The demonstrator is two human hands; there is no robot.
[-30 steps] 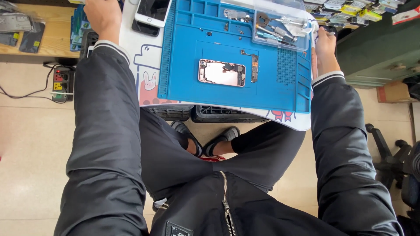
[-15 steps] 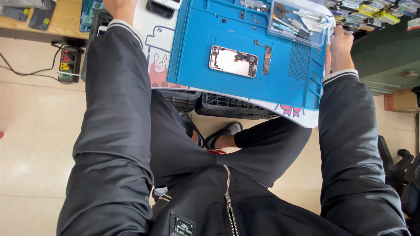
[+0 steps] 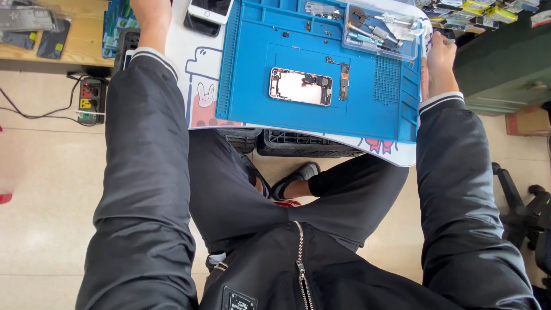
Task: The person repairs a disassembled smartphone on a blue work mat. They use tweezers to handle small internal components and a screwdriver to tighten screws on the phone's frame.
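Tiled floor shows beneath us, and ahead the surface [image 3: 402, 154] carries a white cartoon-printed cover with a blue repair mat [image 3: 258, 69] on top. Our left hand [image 3: 150, 16] reaches past the mat's far left corner; its fingers run out of view at the top edge, so we cannot tell whether it is grasping anything. It lies just beside a white phone [image 3: 211, 8] resting on a dark one. Our right hand [image 3: 441, 60] rests at the mat's right edge with the fingers curled; something small and dark sits at its fingertips, but we cannot tell whether it is held.

Between our hands, in the middle of the mat, lies the opened phone housing [image 3: 301, 86], its inner parts exposed, untouched. Just beside it, toward the right hand, a narrow circuit strip [image 3: 344, 77] lies apart. Near the right hand, a clear tray [image 3: 381, 28] holds screwdrivers and tweezers.

We judge the phone already taken apart, with the work inside and the closing up still to come.
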